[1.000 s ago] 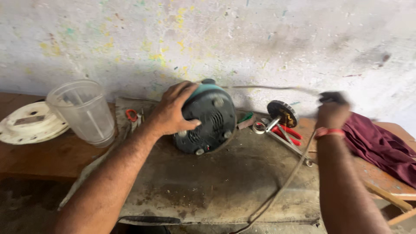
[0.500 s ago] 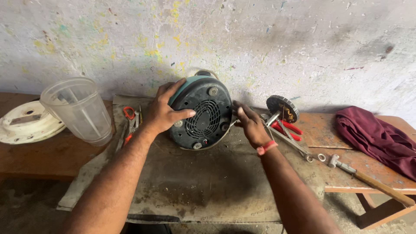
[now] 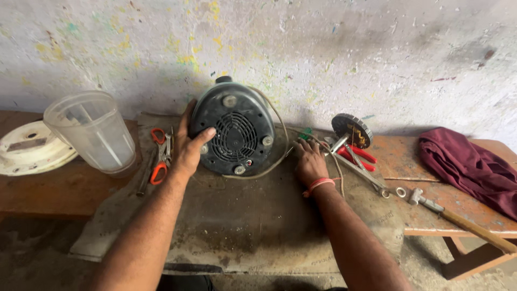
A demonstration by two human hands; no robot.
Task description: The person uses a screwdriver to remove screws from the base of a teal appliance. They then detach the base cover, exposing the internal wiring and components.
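- Head view: dark round appliance base (image 3: 232, 134) stands tipped on its side on the grey cloth (image 3: 237, 226) over the bench (image 3: 452, 202), vented underside facing the camera, top toward the wall.
- Left hand (image 3: 189, 145) clasps the base's left edge — thumb across the underside near the vent, fingers hidden behind the housing; forearm runs straight up from the lower left.
- Right hand (image 3: 309, 161) lies knuckles up on the cloth just right of the base, fingers curled toward the power cord (image 3: 280, 143); whether it grips the cord I cannot tell. Red band at the wrist.
- Cord loops around the base's right side.
- Clear plastic jar (image 3: 94, 132) and orange-handled scissors (image 3: 160, 156) left; red-handled pliers (image 3: 358, 156) and maroon cloth (image 3: 468, 167) right.
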